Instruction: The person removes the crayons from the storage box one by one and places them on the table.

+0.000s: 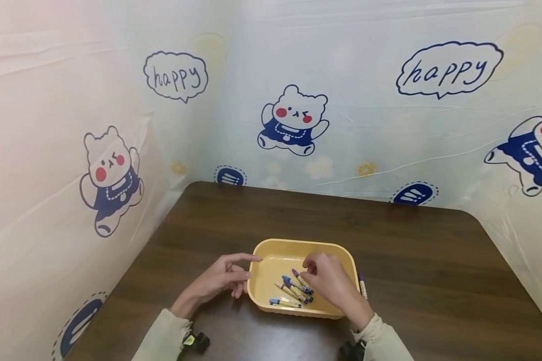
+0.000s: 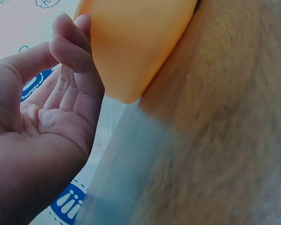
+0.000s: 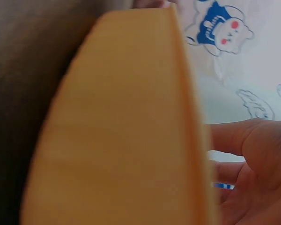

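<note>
In the head view a yellow plastic basket point(image 1: 271, 245) stands on the table, with several yellow-wrapped crayons point(image 1: 293, 291) in its front half. My left hand point(image 1: 219, 275) is at the basket's left side; its index finger reaches over the rim and the thumb is by the outer wall. The left wrist view shows that hand beside the wall. Over the inside of the basket is my right hand point(image 1: 329, 278), fingers bent, tips close to a purple-tipped crayon point(image 1: 295, 274). I see no crayon between them. The basket's wall point(image 3: 122, 117) hides those fingertips in the right wrist view.
Another crayon point(image 1: 362, 287), dark purple at its end, lies on the brown table point(image 1: 424, 281) just outside the basket's right wall. Printed curtains point(image 1: 370, 120) with bears and "happy" bubbles hang around the table's back and sides.
</note>
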Motion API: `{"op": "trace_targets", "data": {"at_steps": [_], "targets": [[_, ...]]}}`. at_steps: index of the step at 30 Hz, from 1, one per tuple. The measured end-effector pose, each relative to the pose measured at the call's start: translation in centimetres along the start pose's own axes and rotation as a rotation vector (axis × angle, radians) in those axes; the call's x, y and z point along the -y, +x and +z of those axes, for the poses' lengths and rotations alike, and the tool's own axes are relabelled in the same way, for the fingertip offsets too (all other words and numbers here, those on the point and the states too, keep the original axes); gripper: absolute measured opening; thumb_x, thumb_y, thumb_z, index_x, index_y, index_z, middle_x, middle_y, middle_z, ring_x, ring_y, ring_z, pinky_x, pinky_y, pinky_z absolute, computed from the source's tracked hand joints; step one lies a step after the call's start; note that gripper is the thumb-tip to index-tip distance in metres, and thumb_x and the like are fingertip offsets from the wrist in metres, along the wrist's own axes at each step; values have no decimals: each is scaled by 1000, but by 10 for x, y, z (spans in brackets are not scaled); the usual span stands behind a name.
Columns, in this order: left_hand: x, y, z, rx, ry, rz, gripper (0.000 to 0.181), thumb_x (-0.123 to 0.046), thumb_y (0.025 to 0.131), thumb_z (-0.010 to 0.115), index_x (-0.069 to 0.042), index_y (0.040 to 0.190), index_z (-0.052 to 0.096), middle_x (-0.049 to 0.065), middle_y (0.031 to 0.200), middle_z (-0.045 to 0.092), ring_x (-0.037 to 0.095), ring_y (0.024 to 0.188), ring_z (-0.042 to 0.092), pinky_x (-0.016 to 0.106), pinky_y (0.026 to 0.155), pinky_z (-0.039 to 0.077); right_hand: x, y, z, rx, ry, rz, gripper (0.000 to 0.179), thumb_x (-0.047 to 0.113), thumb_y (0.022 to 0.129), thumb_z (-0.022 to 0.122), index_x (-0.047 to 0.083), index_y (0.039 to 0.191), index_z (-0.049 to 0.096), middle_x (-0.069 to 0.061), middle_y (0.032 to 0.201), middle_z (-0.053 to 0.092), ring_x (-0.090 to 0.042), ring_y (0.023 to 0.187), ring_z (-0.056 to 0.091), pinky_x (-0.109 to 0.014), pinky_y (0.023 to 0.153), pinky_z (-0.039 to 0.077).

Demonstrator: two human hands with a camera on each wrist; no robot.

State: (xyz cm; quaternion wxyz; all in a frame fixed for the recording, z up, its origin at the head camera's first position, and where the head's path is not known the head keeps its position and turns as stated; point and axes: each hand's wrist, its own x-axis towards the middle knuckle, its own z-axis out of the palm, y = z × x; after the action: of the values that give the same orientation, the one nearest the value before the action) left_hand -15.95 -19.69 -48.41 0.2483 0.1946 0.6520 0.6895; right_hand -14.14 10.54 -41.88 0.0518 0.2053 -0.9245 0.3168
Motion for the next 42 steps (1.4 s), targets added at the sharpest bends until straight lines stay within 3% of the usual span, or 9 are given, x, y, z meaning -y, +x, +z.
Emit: {"op": "trace_targets", "data": {"at_steps": [7,11,27,42], "targets": [[1,7,4,5,-4,3,47,-1,98,57,3,144,46,9,72,69,14,53,58,25,51,52,-9,-3,17,134,-47,80,12,3,78,76,9,72,67,4,64,55,-9,54,46,-23,48,38],[1,6,5,-4,5,10,47,0,98,57,4,143,46,10,73,68,15,53,57,25,50,52,-11,-5,22,161,-61,71,17,4,79,76,12,69,65,4,66,57,-9,54,47,-23,47,39],[-4,5,2,-1,9,6,47,0,98,57,5,143,45,10,72,68,16,53,58,25,51,52,-11,-4,27,108,-154,53,24,-1,75,74,12,70,55,2,69,48,-12,61,44,-26,52,38],[-2,1,2,7,3,8,47,2,98,56,6,143,43,10,73,68,15,53,58,25,51,52,-20,-1,28,160,-52,126,21,4,79,77,12,70,59,4,68,52,-12,63,48,-27,55,40]]}}
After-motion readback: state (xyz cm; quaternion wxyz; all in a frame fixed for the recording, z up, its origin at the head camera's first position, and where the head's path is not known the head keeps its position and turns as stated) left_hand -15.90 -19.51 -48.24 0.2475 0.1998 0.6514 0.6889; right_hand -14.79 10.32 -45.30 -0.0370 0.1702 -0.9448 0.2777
